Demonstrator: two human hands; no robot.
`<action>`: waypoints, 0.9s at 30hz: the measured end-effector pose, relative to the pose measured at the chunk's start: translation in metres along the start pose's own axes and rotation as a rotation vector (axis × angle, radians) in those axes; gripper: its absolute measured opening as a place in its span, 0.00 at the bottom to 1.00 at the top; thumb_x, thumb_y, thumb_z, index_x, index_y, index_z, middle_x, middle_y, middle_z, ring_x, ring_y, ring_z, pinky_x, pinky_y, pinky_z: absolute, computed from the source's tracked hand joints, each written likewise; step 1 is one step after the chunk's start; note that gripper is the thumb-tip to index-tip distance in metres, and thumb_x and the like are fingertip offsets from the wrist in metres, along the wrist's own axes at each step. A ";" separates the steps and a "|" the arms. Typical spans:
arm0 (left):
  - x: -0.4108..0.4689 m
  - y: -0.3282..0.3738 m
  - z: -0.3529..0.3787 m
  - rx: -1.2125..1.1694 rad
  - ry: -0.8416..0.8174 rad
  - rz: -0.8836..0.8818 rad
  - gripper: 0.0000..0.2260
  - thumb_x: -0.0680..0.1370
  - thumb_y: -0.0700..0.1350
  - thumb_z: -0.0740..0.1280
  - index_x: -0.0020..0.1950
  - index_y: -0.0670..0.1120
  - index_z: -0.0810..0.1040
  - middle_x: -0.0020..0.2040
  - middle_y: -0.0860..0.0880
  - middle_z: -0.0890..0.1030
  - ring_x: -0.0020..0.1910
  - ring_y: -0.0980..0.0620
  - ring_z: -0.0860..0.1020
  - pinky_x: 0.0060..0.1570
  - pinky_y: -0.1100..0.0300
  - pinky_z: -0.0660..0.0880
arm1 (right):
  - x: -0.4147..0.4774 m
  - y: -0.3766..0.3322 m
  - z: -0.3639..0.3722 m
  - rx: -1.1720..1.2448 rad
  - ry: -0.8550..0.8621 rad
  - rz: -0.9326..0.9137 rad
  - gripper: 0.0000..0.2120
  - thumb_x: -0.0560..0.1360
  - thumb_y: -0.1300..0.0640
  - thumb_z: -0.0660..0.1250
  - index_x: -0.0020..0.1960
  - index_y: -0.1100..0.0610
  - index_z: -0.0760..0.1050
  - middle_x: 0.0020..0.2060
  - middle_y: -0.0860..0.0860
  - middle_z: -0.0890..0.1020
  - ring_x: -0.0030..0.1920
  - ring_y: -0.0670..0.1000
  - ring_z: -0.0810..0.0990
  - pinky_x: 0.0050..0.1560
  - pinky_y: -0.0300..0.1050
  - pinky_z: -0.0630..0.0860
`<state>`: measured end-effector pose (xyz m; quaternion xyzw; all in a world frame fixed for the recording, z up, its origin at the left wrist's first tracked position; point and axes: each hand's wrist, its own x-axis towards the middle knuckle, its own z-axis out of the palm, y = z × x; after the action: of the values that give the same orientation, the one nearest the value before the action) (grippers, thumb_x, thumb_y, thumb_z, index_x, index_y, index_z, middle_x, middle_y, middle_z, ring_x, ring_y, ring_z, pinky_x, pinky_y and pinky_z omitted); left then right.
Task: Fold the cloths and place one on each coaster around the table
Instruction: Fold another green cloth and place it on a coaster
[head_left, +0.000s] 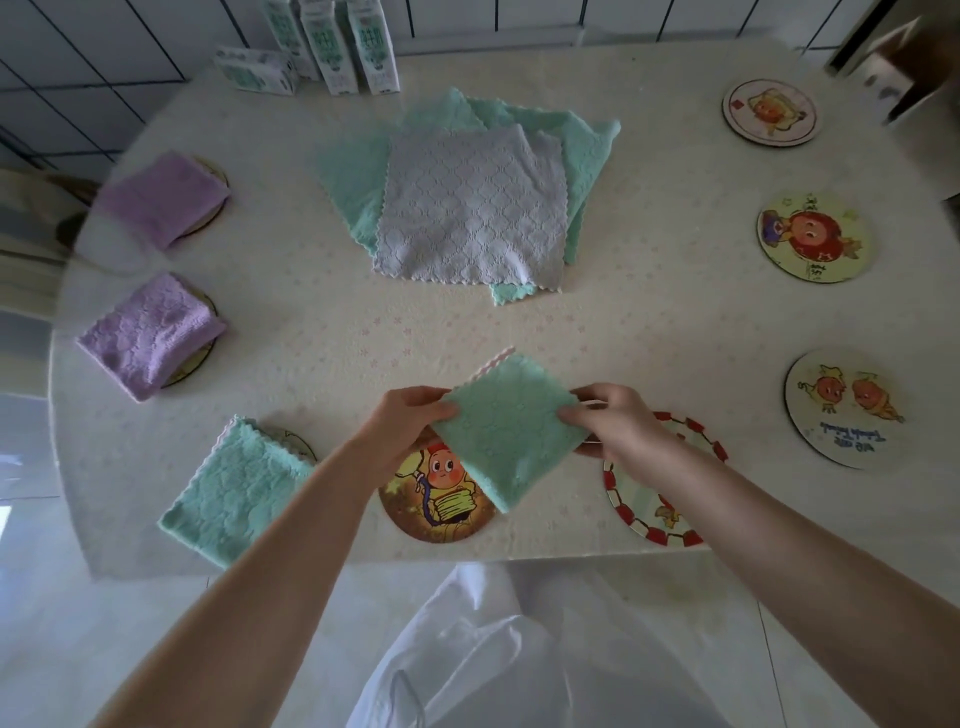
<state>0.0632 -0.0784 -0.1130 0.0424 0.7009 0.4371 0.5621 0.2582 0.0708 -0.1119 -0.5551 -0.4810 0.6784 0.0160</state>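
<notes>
Holding a folded green cloth (511, 431) low over the front of the desk (649, 322). Pinched at its left corner by the left grip (410, 421), thumb on top; pinched at its right corner by the right grip (608, 421), fingers curled round the edge. Held tilted, with the lower corner hanging over the orange coaster (436, 499); cannot tell whether touching it. Just right of that, partly hidden behind the right grip, a red-bordered coaster (649, 514).

At front left, a second green cloth (239, 488), folded, lying over a coaster with only the rim showing. Along the left edge, a near purple cloth (156, 332) and a far purple cloth (166, 200), both folded, each on a coaster.

At centre, a pile of unfolded cloths: grey cloth (467, 208) on top, green cloths (353, 176) beneath.

Down the right side, well apart, nothing on them: near right coaster (847, 408), middle right coaster (813, 236), far right coaster (769, 111).

At the far edge, cartons (327, 41), three upright and one lying flat.
</notes>
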 end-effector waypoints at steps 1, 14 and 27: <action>-0.006 -0.010 -0.008 -0.027 0.019 -0.010 0.06 0.74 0.37 0.69 0.51 0.42 0.80 0.48 0.43 0.83 0.48 0.46 0.81 0.48 0.56 0.79 | -0.003 0.005 0.007 -0.032 -0.010 -0.029 0.07 0.72 0.63 0.71 0.49 0.56 0.77 0.49 0.56 0.81 0.47 0.55 0.83 0.46 0.52 0.82; -0.039 -0.101 -0.049 0.038 0.440 0.090 0.06 0.73 0.38 0.70 0.43 0.49 0.81 0.41 0.47 0.82 0.41 0.47 0.79 0.46 0.51 0.78 | 0.002 0.055 0.085 -0.569 0.080 -0.370 0.13 0.71 0.59 0.72 0.54 0.58 0.78 0.47 0.48 0.80 0.48 0.46 0.76 0.48 0.36 0.68; -0.034 -0.102 -0.048 0.956 0.579 0.409 0.08 0.75 0.41 0.66 0.53 0.47 0.77 0.52 0.52 0.75 0.47 0.48 0.76 0.36 0.55 0.75 | 0.004 0.065 0.082 -0.838 0.155 -0.461 0.11 0.74 0.60 0.68 0.56 0.58 0.75 0.51 0.52 0.76 0.48 0.50 0.76 0.51 0.37 0.71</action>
<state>0.0797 -0.1868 -0.1556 0.3041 0.9223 0.1664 0.1709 0.2268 -0.0141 -0.1652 -0.4417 -0.8206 0.3619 -0.0234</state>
